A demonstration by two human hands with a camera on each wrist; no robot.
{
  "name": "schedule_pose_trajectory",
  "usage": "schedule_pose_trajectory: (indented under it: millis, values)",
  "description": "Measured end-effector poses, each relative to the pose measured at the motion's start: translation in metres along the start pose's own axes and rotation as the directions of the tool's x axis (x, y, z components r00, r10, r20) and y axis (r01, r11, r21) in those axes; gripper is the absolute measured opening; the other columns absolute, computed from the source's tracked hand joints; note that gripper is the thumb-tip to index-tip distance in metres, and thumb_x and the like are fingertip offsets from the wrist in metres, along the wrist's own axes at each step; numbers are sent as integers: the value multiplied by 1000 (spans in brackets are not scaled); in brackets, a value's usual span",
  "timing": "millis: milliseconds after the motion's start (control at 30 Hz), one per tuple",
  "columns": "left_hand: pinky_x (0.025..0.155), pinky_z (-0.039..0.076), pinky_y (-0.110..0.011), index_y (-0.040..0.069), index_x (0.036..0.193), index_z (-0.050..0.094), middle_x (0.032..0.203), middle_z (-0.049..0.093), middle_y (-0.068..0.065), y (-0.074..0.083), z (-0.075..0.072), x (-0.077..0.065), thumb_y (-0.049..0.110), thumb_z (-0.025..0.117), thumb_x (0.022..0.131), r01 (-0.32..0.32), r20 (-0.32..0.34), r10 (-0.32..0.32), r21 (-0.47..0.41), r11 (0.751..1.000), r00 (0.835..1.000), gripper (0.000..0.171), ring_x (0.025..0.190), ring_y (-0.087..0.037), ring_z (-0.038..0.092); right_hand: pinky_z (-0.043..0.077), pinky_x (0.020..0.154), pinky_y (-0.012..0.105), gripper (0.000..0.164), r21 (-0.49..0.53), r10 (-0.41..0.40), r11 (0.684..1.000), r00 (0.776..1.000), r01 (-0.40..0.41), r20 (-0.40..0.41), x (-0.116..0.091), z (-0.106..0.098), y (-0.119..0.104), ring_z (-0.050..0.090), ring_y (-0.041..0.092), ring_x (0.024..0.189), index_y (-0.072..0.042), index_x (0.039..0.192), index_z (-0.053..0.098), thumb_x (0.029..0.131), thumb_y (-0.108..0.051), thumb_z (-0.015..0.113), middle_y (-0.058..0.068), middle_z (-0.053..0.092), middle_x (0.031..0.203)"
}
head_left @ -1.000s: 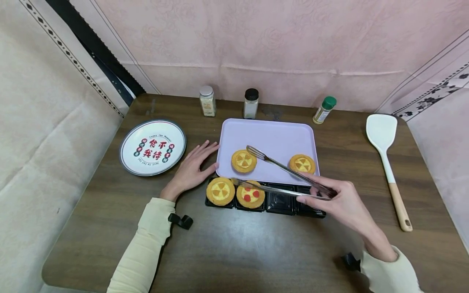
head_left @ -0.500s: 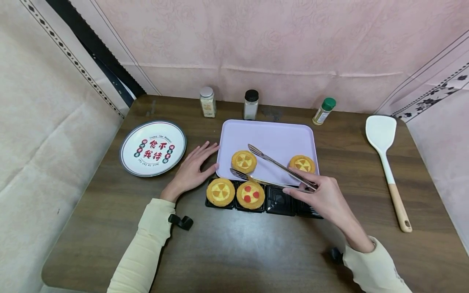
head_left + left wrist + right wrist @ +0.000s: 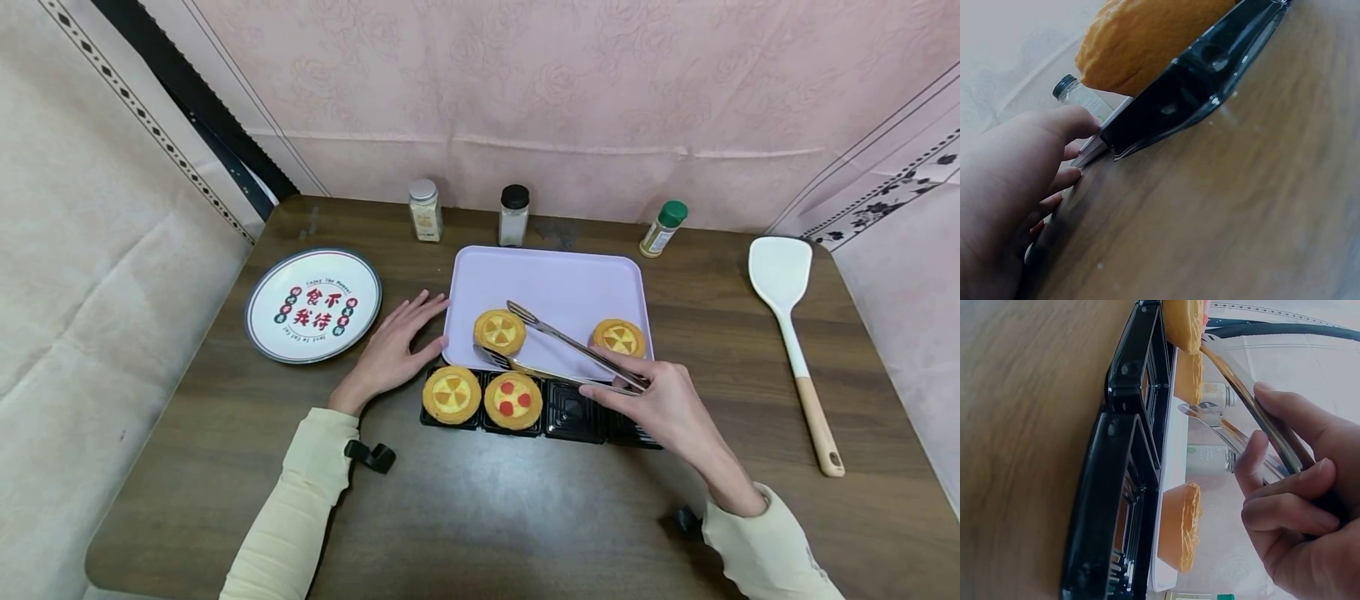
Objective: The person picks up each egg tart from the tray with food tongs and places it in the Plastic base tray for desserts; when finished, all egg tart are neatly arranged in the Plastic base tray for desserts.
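My right hand (image 3: 667, 408) grips a pair of metal tongs (image 3: 573, 344), their two arms spread apart. Between the tips, on the lilac tray (image 3: 555, 279), sits a round tart (image 3: 495, 332) with yellow wedges on top; whether the tips touch it, I cannot tell. A similar tart (image 3: 619, 337) lies at the tray's right, near my right fingers. My left hand (image 3: 397, 346) rests with fingers extended, touching the tray's left edge. In front, a black compartment tray (image 3: 573, 414) bears a wedge-topped tart (image 3: 452, 395) and a red-dotted tart (image 3: 513, 403) in its two left compartments.
A white plate with red lettering (image 3: 315, 287) lies at the left. Three seasoning bottles stand along the back: one grey-capped bottle (image 3: 426, 215), one black-capped bottle (image 3: 513, 218), one green-capped bottle (image 3: 662, 231). A white spatula (image 3: 782, 271) with a wooden handle lies at the right.
My right hand has moved left and slightly away from me. The tongs' near tip has shifted from above the red-dotted tart to the near side of the tray's left tart. My left hand stayed put.
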State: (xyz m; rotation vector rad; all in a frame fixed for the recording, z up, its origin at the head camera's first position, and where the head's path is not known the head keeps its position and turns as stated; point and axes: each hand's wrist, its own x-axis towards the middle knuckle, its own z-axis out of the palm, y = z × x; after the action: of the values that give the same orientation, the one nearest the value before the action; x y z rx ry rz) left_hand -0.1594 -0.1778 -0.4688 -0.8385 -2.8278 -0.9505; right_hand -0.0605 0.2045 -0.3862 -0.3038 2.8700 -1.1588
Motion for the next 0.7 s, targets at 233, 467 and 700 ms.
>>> schedule_pose_trajectory:
  millis: [233,467,700]
  values:
    - [119,11,-45,19,152,40,156,35,-1,0,0,0,46,53,99,-5,-2,5,-1,1000,1000,60,146,-24,19,34,37,27,56,-3,-6,1000,1000,6,-2,-1,1,1,44,13,47,-21,128,68,79,-48,79,-4,53,61]
    - [119,11,-45,19,152,39,156,35,-1,0,1,-1,47,53,99,-3,0,3,-2,1000,1000,61,146,-24,20,32,34,26,56,-15,-9,1000,1000,9,-8,-1,1,2,35,10,41,-21,128,68,80,-47,79,-8,36,56]
    - [118,12,-45,19,152,39,156,35,-1,-1,0,-1,46,53,99,-6,-3,6,1,1000,1000,60,146,-24,20,32,33,26,55,-12,-18,1000,1000,18,-12,-1,1,2,34,9,41,-22,129,68,80,-46,79,-9,32,58]
